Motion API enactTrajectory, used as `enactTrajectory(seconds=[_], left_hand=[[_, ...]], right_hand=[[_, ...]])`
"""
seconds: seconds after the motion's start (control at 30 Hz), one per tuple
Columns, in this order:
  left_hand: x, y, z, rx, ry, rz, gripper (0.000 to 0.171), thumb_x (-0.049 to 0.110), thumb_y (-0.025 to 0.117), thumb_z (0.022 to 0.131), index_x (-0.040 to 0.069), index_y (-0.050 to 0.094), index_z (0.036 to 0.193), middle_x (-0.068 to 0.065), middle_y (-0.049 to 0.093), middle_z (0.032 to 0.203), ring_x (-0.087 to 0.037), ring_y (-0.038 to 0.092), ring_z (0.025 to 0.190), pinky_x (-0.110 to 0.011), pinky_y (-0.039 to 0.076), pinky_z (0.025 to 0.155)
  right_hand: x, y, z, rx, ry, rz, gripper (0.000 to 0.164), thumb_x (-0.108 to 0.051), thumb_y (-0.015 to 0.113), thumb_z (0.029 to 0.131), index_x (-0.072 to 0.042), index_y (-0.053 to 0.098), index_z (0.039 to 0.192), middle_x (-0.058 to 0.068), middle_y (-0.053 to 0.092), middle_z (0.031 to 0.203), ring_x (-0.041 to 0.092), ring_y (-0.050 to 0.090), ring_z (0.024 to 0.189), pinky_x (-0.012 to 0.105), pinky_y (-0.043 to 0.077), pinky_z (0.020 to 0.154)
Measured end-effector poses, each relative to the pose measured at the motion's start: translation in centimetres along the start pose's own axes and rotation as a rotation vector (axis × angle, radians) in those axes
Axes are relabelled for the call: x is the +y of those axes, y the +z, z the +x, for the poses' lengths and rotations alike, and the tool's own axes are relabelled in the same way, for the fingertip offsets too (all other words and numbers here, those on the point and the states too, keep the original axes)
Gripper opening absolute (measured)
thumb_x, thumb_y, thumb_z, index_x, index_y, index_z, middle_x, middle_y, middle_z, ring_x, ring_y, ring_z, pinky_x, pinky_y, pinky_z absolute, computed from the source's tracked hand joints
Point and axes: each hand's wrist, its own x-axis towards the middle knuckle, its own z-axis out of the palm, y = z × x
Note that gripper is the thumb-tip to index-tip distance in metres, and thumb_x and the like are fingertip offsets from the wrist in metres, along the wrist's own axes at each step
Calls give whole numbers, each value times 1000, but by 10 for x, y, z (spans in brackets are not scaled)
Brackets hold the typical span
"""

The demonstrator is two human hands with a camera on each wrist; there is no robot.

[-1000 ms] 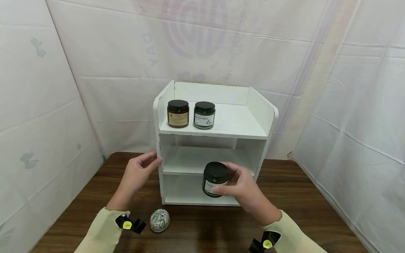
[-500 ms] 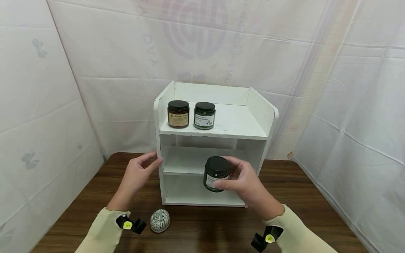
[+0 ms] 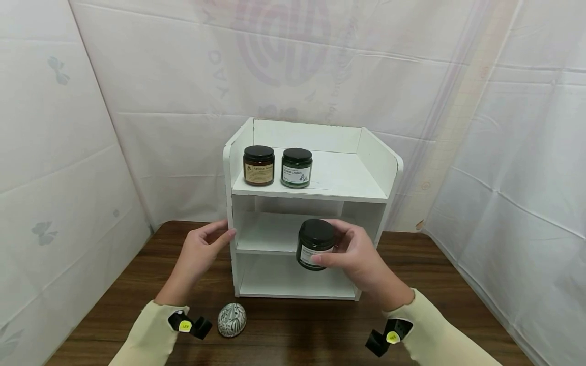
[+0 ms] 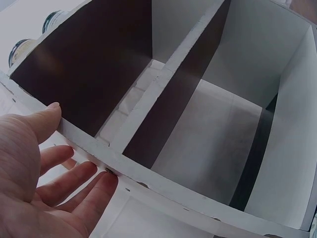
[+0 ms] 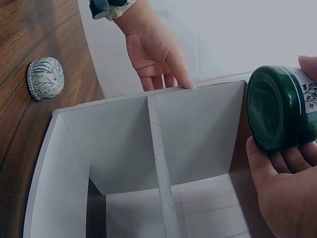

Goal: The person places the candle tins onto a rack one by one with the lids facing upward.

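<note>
My right hand grips a dark green scented candle jar with a black lid and white label, in front of the white shelf's middle level. In the right wrist view the green candle jar lies sideways, its base showing, with fingers beneath it. My left hand rests against the left side of the white shelf. In the left wrist view the left hand's thumb is on the front edge and its loosely extended fingers touch the outer side. A brown candle jar and another green candle jar stand on top.
A rounded, black-and-white patterned object sits on the brown wooden table in front of the shelf. White sheeting hangs behind and on both sides. Raised side walls border the shelf's top.
My right hand has raised the green candle jar, from before the bottom level to before the middle one, and slightly right. The left hand stays on the shelf's side.
</note>
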Motion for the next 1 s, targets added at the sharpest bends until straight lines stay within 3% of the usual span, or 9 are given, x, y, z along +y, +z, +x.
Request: enactTrajectory(seconds=[0.27, 1.0], left_hand=[[0, 0, -1, 0, 1, 0, 62, 46, 69, 98, 6, 59, 144, -14, 63, 142, -28, 59, 128, -11, 47, 86], [1, 0, -1, 2, -6, -1, 62, 46, 69, 98, 7, 59, 144, -13, 61, 145, -28, 57, 129, -12, 46, 86]], right_hand=[[-8, -3, 3, 16, 6, -55, 60, -9, 86, 81, 3, 59, 134, 4, 69, 117, 15, 62, 95, 27, 57, 77], [-27, -15, 16, 17, -2, -55, 54, -5, 82, 84, -2, 61, 134, 3, 70, 116, 13, 65, 96, 29, 59, 83]])
